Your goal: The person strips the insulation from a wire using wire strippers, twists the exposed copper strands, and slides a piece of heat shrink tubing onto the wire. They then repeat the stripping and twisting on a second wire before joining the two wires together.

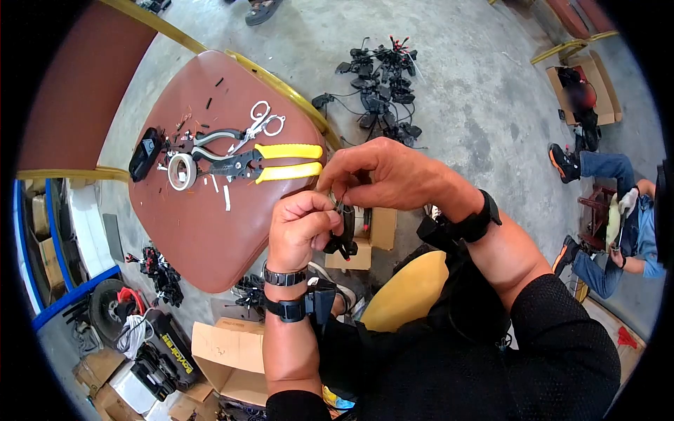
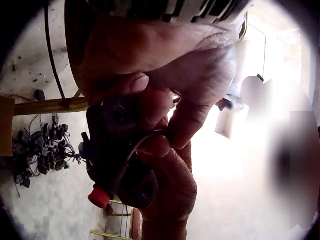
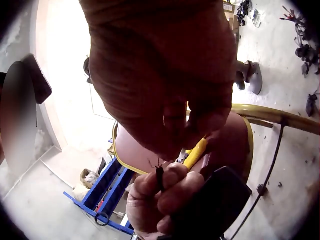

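Note:
The left hand (image 1: 298,228) holds a small black device (image 1: 344,243) with a red tip (image 2: 99,197), and a thin dark cable (image 2: 131,150) curves over it between the fingers. In the right wrist view, fine bare strands stick out of a black cable end (image 3: 159,176) pinched by the left hand (image 3: 167,197). The right hand (image 1: 393,172) meets the left one, its thumb and forefinger pinching at the thin wires; the exact grip is partly hidden. Beside the hands, yellow-handled pliers (image 1: 288,151) lie on the brown seat (image 1: 232,245).
Scissors (image 1: 269,121), a white tape roll (image 1: 182,172) and black scraps share the seat. On the floor are a heap of black devices (image 1: 379,91), an open cardboard box (image 1: 232,351) and a yellow round stool (image 1: 407,291). Another person (image 1: 618,210) sits at the right.

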The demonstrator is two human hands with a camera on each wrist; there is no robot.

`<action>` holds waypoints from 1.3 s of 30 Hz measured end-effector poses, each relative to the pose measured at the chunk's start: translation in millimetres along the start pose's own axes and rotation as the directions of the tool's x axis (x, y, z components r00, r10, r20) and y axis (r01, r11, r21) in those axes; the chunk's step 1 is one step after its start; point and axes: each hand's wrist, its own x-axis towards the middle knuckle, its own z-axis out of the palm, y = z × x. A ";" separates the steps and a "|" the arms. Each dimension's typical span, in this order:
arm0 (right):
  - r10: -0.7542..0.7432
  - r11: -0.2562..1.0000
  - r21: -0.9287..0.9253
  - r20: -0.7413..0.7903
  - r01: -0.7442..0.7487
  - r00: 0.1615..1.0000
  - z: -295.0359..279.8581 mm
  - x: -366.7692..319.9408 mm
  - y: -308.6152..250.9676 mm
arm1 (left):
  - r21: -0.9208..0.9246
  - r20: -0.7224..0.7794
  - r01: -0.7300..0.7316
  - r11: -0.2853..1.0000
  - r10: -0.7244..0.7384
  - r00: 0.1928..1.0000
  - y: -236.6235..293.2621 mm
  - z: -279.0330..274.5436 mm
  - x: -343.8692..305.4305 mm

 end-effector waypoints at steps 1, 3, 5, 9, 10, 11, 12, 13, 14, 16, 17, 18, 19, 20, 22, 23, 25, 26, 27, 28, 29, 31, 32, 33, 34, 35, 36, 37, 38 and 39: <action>0.003 1.000 -0.028 -0.007 -0.003 1.000 0.3 -0.3 -1.6 | 0.004 -0.012 0.007 1.000 -0.007 1.000 0.2 0.9 -0.4; -0.015 1.000 -0.017 -0.025 0.015 1.000 2.8 -0.9 0.5 | 0.012 -0.037 0.020 1.000 -0.020 0.999 1.7 3.5 -1.1; -0.023 1.000 -0.011 -0.032 0.022 0.999 4.5 -2.2 0.5 | 0.022 -0.017 0.023 0.999 -0.023 1.000 2.6 2.1 -1.8; -0.008 1.000 -0.011 -0.017 0.008 1.000 5.0 -4.2 -1.1 | 0.031 0.002 0.013 0.999 -0.013 1.000 2.2 2.1 -2.1; -0.002 1.000 -0.010 -0.014 0.002 1.000 5.2 -4.5 -1.0 | 0.029 0.003 0.015 0.999 -0.015 1.000 2.3 2.2 -2.2; -0.008 1.000 -0.015 -0.018 0.008 1.000 5.5 -4.6 -1.3 | 0.028 0.004 0.016 0.999 -0.016 1.000 2.3 2.6 -2.4; -0.014 1.000 -0.020 -0.022 0.014 1.000 5.7 -4.8 -1.9 | 0.027 0.005 0.018 0.999 -0.018 1.000 2.1 2.9 -2.6; -0.019 0.999 -0.026 -0.027 0.019 0.999 5.9 -5.0 -2.1 | 0.025 -0.003 0.009 1.000 -0.009 1.000 1.1 3.3 -2.5; -0.028 0.999 -0.028 -0.037 0.027 0.999 6.3 -5.1 -1.4 | 0.022 -0.009 0.000 1.000 0.000 1.000 -0.5 3.7 -2.0; -0.044 0.999 -0.033 -0.057 0.042 0.997 7.2 -5.0 0.6 | 0.019 -0.011 -0.006 1.000 0.007 1.000 -2.0 3.6 -1.2; -0.055 0.998 -0.032 -0.061 0.053 0.997 7.4 -5.1 0.5 | 0.018 -0.007 -0.004 1.000 0.004 1.000 -2.0 3.1 -1.0; -0.066 0.997 -0.032 -0.065 0.064 0.996 7.6 -5.1 0.3 | 0.018 -0.003 -0.002 1.000 0.002 1.000 -2.0 2.8 -0.8; -0.078 0.997 -0.032 -0.068 0.076 0.995 7.6 -5.0 0.1 | 0.015 -0.003 0.000 1.000 0.000 1.000 -2.2 2.7 -0.5; -0.079 0.997 -0.022 -0.069 0.077 0.995 7.9 -5.0 -0.2 | 0.013 -0.003 0.003 1.000 -0.003 1.000 -2.5 2.6 -0.2; -0.081 0.997 -0.003 -0.071 0.081 0.994 8.1 -5.0 -0.8 | 0.010 -0.003 0.003 1.000 -0.003 1.000 -2.8 2.7 0.0; -0.068 0.998 -0.017 -0.064 0.067 0.996 7.4 -4.6 -1.6 | 0.008 -0.001 0.001 1.000 -0.001 1.000 -2.8 2.9 0.4; -0.044 0.998 -0.046 -0.051 0.041 0.998 5.5 -3.6 -3.2 | 0.003 0.002 -0.002 1.000 0.002 1.000 -2.5 2.9 1.3; -0.047 0.998 -0.046 -0.043 0.045 0.998 5.1 -3.5 -2.4 | 0.000 0.004 -0.002 1.000 0.002 1.000 -2.4 2.6 1.3; -0.050 0.998 -0.045 -0.035 0.049 0.998 4.7 -3.6 -0.8 | -0.003 0.005 -0.002 1.000 0.002 1.000 -2.4 2.3 1.3; -0.054 0.998 -0.045 -0.027 0.052 0.998 4.8 -3.5 0.8 | -0.010 0.006 -0.010 1.000 0.010 1.000 -2.9 2.3 1.3; -0.065 0.997 -0.041 -0.034 0.063 0.997 5.6 -3.2 2.6 | -0.018 0.007 -0.017 1.000 0.017 1.000 -3.8 2.3 1.5; -0.088 0.996 -0.033 -0.049 0.086 0.995 7.7 -2.2 5.4 | -0.005 0.004 -0.026 1.000 0.026 1.000 -4.4 2.6 1.6; -0.082 0.996 -0.047 -0.050 0.080 0.995 7.9 -1.6 5.1 | 0.015 0.000 -0.027 1.000 0.027 1.000 -3.8 3.0 1.7; -0.076 0.995 -0.061 -0.051 0.073 0.996 7.9 -1.0 4.4 | 0.035 -0.003 -0.029 0.999 0.029 1.000 -3.2 3.5 1.7; -0.070 0.995 -0.075 -0.052 0.066 0.996 7.8 -0.6 3.5 | 0.066 -0.018 -0.027 0.997 0.028 0.999 -2.4 4.5 1.3; -0.019 0.998 -0.058 -0.049 0.016 0.999 7.0 -0.5 1.1 | 0.098 -0.032 -0.025 0.995 0.028 0.999 -1.5 5.8 0.7; 0.032 0.999 -0.041 -0.046 -0.034 0.998 6.1 -0.4 -2.3 | 0.129 -0.046 -0.022 0.991 0.028 0.999 -0.9 7.1 0.1; 0.083 0.996 -0.024 -0.042 -0.084 0.996 5.8 -0.4 -4.1 | 0.145 -0.053 -0.034 0.989 0.042 0.998 -0.6 8.4 -0.5; 0.087 0.995 -0.034 -0.057 -0.089 0.995 6.3 -0.2 -3.3 | 0.162 -0.059 -0.047 0.986 0.057 0.997 -0.6 9.8 -1.1; 0.090 0.995 -0.044 -0.073 -0.093 0.993 7.0 0.0 -1.8 | 0.179 -0.065 -0.059 0.982 0.072 0.995 -1.1 11.3 -1.8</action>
